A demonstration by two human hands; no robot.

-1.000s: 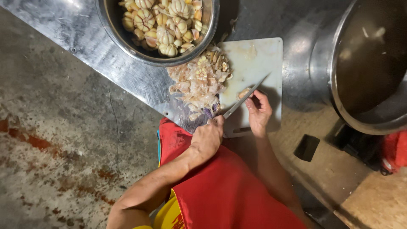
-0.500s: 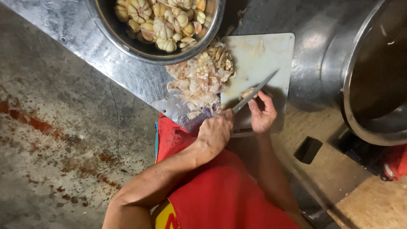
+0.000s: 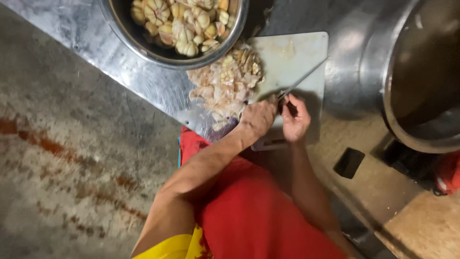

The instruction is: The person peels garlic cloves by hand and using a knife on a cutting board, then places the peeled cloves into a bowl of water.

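**Cutting garlic on the white board**

The right hand [image 3: 294,120] is curled tight around the handle of a knife [image 3: 302,81]. The blade slants up toward the upper right of the frame, with its edge low over the board [image 3: 292,57]. Holding it that way lets the edge come down on food. The left hand [image 3: 258,117] sits just beside the knife, at the lower edge of a pile [image 3: 225,86] of garlic bits and skins. Its fingers are bent down on something small, likely to keep it from sliding, but I cannot tell what it pinches.

The pile lies on the left part of the board, out of the blade's way. A big metal bowl [image 3: 143,43] at the top of the frame holds whole garlic heads [image 3: 184,24], close enough to grab.

The board rests on a shiny metal table [image 3: 72,29] that runs across the top. A very large steel pot [image 3: 421,72] fills the right side. Below is a rough grey floor [image 3: 62,158] with reddish stains at the left. The person wears red cloth [image 3: 249,216] in the lower middle.
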